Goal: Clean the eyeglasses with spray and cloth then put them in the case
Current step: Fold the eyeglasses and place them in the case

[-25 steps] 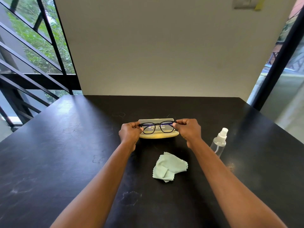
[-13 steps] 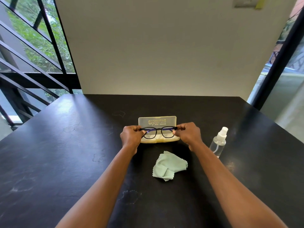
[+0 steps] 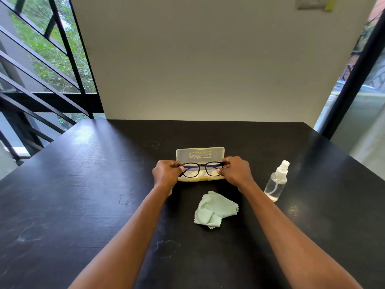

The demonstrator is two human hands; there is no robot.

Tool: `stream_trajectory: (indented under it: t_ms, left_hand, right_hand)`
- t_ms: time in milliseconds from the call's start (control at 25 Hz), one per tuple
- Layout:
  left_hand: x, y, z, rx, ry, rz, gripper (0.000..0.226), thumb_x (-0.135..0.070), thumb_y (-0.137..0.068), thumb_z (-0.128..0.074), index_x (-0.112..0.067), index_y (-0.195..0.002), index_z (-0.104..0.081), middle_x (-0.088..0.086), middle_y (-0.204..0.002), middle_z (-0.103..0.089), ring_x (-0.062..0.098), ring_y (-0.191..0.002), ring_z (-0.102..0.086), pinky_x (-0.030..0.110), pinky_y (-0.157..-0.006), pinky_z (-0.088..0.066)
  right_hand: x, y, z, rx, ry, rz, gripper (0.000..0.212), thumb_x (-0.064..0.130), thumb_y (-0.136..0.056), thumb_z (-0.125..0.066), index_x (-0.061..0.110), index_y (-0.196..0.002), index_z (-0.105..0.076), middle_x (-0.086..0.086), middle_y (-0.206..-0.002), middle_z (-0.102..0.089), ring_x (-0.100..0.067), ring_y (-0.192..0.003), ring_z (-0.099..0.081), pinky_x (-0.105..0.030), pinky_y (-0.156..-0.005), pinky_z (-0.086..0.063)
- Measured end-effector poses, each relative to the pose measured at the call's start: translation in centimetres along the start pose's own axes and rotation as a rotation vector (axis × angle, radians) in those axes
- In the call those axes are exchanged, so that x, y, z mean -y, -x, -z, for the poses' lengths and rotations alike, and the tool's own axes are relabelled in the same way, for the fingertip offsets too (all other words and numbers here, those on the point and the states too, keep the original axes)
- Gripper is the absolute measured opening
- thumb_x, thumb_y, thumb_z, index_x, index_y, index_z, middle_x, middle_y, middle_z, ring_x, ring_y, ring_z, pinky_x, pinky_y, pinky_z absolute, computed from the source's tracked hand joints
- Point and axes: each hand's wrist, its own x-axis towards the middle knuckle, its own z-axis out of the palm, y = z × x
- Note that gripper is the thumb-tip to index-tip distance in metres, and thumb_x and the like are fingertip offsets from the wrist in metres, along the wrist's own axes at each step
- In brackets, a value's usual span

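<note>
Nearest me on the dark desk (image 3: 62,195) lies the crumpled green cloth (image 3: 214,211); beyond it my left hand (image 3: 166,174) and right hand (image 3: 235,172) pinch the eyeglasses (image 3: 201,169) by their ends over the open yellowish case (image 3: 200,154), spray bottle (image 3: 276,182) to my right

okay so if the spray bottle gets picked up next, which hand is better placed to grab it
Right. The spray bottle stands just beside the right hand; the left hand would likely have to cross the eyeglasses and open case.
</note>
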Motion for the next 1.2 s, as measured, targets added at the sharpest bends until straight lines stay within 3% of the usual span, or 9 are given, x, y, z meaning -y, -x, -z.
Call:
stream_trajectory:
  t_ms: [160, 360, 560, 680, 800, 1040, 1200]
  left_hand:
    - [0.1, 0.0, 0.1, 0.014, -0.026, -0.023, 0.028, -0.009, -0.078, -0.071, -0.008, -0.106, -0.068, 0.005, -0.099, -0.068, 0.013, -0.082, -0.060, 0.027, -0.074, -0.053]
    - [0.1, -0.1, 0.0, 0.040, -0.075, -0.053, 0.011, -0.013, -0.081, -0.069, -0.011, -0.092, -0.070, 0.006, -0.097, -0.068, 0.015, -0.082, -0.059, 0.025, -0.066, -0.047]
    - [0.1, -0.2, -0.1, 0.061, -0.126, -0.049, 0.013, -0.009, -0.083, -0.066, -0.003, -0.094, -0.071, 0.010, -0.100, -0.067, 0.012, -0.076, -0.055, 0.021, -0.059, -0.045]
    - [0.2, 0.1, -0.2, 0.037, -0.138, -0.094, 0.015, -0.007, -0.081, -0.068, -0.003, -0.095, -0.070, 0.009, -0.098, -0.066, 0.015, -0.080, -0.057, 0.023, -0.064, -0.046]
    - [0.4, 0.3, -0.2, 0.015, -0.136, -0.134, 0.008, -0.008, -0.081, -0.068, -0.007, -0.089, -0.068, 0.008, -0.093, -0.065, 0.014, -0.079, -0.057, 0.022, -0.063, -0.045]
    - [0.2, 0.4, -0.1, 0.002, -0.136, -0.161, 0.011, -0.010, -0.086, -0.062, -0.006, -0.094, -0.070, 0.003, -0.090, -0.060, 0.010, -0.074, -0.052, 0.023, -0.063, -0.043]
    - [0.2, 0.4, 0.0, 0.000, -0.124, -0.144, 0.013, -0.012, -0.088, -0.059, -0.007, -0.094, -0.070, 0.004, -0.091, -0.062, 0.010, -0.072, -0.051, 0.024, -0.062, -0.043]
  right_hand:
    - [-0.1, -0.3, 0.3, -0.045, 0.083, 0.062, 0.032, 0.020, -0.088, -0.061, 0.005, -0.116, -0.062, -0.013, -0.110, -0.066, -0.021, -0.100, -0.058, -0.029, -0.081, -0.044]
    - [-0.5, -0.6, -0.1, -0.047, 0.121, 0.086, 0.025, 0.017, -0.092, -0.053, 0.004, -0.109, -0.066, -0.013, -0.104, -0.068, -0.013, -0.080, -0.055, -0.022, -0.069, -0.040]
    - [-0.8, -1.0, -0.6, -0.010, 0.159, 0.067, 0.024, 0.016, -0.093, -0.052, 0.005, -0.107, -0.068, -0.012, -0.104, -0.068, -0.018, -0.091, -0.059, -0.024, -0.072, -0.042]
    - [-1.1, -0.9, -0.8, -0.050, 0.126, 0.067, 0.027, 0.018, -0.089, -0.058, 0.006, -0.113, -0.062, -0.012, -0.111, -0.064, -0.021, -0.098, -0.058, -0.028, -0.079, -0.044]
    - [-1.3, -0.8, -0.8, -0.081, 0.058, 0.054, 0.026, 0.019, -0.087, -0.062, 0.007, -0.110, -0.061, -0.011, -0.108, -0.063, -0.016, -0.091, -0.055, -0.026, -0.076, -0.043]
    - [-1.7, -0.6, -1.0, -0.076, 0.069, 0.075, 0.023, 0.022, -0.092, -0.054, 0.009, -0.110, -0.061, -0.011, -0.109, -0.062, -0.015, -0.089, -0.054, -0.024, -0.073, -0.041]
    - [-1.7, -0.5, -0.9, -0.099, 0.068, 0.081, 0.023, 0.024, -0.094, -0.050, 0.008, -0.105, -0.062, -0.009, -0.098, -0.062, -0.014, -0.082, -0.053, -0.023, -0.069, -0.039]
